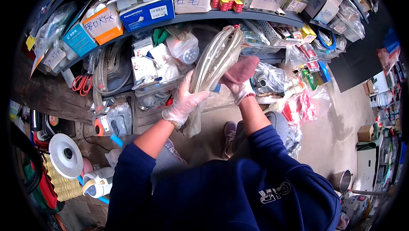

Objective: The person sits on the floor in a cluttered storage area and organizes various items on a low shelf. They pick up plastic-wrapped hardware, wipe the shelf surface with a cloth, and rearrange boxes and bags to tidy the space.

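Note:
My left hand, in a thin clear glove, grips the lower end of a long plastic bag. Pale, coiled tubing or cable shows through the bag, and something red ties its top. A dusky-pink cloth is in my gloved right hand, held against or just beside the bag's right side; most of those fingers are hidden under it. Behind the bag, a clear plastic bin of small white boxes and bagged parts stands on the lower shelf. To its left hang clear hoses.
Ahead runs a grey metal shelf crowded with labelled boxes, including a blue carton. Bagged fittings and a red-and-clear plastic bag lie right. A white electric fan-like disc stands left. A metal bucket sits lower right.

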Tool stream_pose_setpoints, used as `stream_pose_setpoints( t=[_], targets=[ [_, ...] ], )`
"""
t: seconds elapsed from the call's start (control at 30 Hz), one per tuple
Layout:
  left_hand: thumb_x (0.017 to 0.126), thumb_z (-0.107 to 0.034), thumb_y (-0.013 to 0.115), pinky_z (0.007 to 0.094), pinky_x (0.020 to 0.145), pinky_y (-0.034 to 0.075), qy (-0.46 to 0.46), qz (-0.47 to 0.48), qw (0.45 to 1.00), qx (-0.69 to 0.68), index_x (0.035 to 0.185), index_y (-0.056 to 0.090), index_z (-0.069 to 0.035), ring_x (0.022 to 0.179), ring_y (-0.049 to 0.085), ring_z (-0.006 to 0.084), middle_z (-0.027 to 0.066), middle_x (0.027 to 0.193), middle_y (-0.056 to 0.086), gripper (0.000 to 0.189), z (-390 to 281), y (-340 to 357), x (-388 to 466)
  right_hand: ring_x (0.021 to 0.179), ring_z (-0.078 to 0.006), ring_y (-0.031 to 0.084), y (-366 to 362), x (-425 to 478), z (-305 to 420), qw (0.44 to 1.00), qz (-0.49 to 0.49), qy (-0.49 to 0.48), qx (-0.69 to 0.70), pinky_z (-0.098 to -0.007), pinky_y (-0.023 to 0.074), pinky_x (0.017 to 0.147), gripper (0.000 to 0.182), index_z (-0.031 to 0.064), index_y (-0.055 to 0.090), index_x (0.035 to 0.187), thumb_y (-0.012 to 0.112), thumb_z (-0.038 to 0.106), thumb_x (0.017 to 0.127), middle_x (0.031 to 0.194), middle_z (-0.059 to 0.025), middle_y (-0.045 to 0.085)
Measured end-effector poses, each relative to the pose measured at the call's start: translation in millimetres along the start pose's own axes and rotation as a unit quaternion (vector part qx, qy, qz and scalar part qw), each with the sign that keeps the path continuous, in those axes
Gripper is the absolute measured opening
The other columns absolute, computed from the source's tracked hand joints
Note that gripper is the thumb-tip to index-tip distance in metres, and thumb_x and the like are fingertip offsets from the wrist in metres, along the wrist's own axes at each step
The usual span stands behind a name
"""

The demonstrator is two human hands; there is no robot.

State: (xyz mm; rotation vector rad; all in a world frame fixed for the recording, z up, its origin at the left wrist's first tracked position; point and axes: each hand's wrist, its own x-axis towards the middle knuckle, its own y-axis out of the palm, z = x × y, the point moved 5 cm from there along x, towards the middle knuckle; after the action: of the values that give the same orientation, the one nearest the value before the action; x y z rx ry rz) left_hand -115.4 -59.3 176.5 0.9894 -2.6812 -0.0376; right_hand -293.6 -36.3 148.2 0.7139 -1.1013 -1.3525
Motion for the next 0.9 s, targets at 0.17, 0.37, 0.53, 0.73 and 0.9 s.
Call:
stream_pose_setpoints(
  t=[0.17, 0.37, 0.53, 0.73, 0.9],
  targets=[
    [0.073, -0.005, 0.071, 0.0281, 0.094, 0.040, -0.029, 0.025, 0.998, -0.052, 0.134, 0.036, -0.006, 0.112, 0.047, 0.0121, 0.0027, 0.123, 0.049, 0.070, 12, -1, 2, 0.120, -0.0271, 0.046, 32, 26, -13, 0.989, -0.070, -0.060, -0.116, -0.0478, 0.0382, 0.101, 0.067, 0.0111, 0.041, 0.132, 0.056, 0.051, 0.081, 0.132, -0.0093, 0.047],
    [0.073, -0.008, 0.073, 0.0312, 0.101, 0.034, -0.065, 0.074, 0.995, -0.013, 0.135, 0.034, -0.007, 0.118, 0.042, 0.0141, 0.0035, 0.128, 0.046, 0.073, 7, -16, -3, 0.112, -0.0232, 0.053, 12, 0, -43, 0.980, -0.186, 0.011, -0.065, -0.0469, 0.0424, 0.098, 0.064, 0.0117, 0.047, 0.125, 0.071, 0.041, 0.074, 0.122, -0.0039, 0.056],
    [0.073, -0.029, 0.077, 0.0331, 0.104, 0.030, -0.032, 0.062, 0.994, 0.085, 0.134, 0.032, -0.005, 0.121, 0.041, 0.0194, 0.0076, 0.131, 0.042, 0.079, -28, -22, -1, 0.105, -0.0206, 0.055, 30, 0, -33, 0.989, -0.077, -0.080, -0.100, -0.0370, 0.0460, 0.093, 0.052, 0.0080, 0.049, 0.119, 0.072, 0.030, 0.077, 0.111, -0.0054, 0.058],
    [0.064, -0.047, 0.079, 0.0403, 0.107, 0.026, 0.026, 0.009, 0.973, 0.230, 0.146, 0.009, -0.005, 0.131, 0.032, 0.0313, 0.0222, 0.141, 0.032, 0.116, -125, -11, 40, 0.088, -0.0168, 0.059, 68, -2, -32, 0.899, -0.033, -0.090, -0.427, -0.0319, 0.0475, 0.078, 0.032, 0.0076, 0.058, 0.104, 0.068, 0.026, 0.080, 0.092, -0.0046, 0.061],
    [0.056, -0.051, 0.081, 0.0406, 0.108, 0.029, 0.073, 0.055, 0.848, 0.522, 0.144, -0.014, -0.010, 0.128, 0.034, 0.0445, 0.0322, 0.138, 0.029, 0.136, -149, 46, 97, 0.095, -0.0259, 0.059, 126, 6, -47, 0.299, 0.065, -0.360, -0.881, -0.0390, 0.0448, 0.079, 0.037, 0.0097, 0.061, 0.108, 0.061, 0.033, 0.079, 0.104, -0.0100, 0.062]
  ],
)
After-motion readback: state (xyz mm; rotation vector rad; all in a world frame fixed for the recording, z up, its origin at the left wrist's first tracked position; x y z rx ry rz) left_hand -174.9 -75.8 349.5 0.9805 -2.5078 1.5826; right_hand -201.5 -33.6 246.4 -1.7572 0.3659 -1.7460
